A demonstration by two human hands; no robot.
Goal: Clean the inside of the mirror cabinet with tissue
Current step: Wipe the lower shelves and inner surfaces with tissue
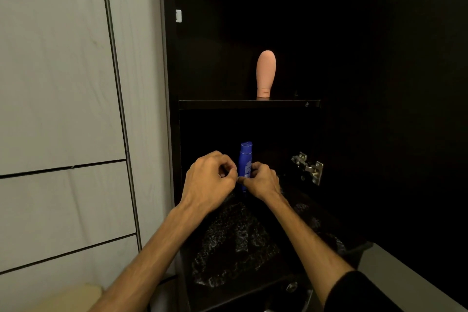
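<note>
Our left hand and right hand, fingers curled, meet before the upright blue plastic bottle; we cannot tell what they grip. Open shelf space lies rightward.

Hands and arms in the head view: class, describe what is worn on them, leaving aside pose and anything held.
Both hands, left and right, are bare: no gloves, rings or watch are visible. The left forearm is uncovered as far as the frame's edge. The right arm has a black sleeve pushed up near the elbow, leaving the forearm bare.
</note>
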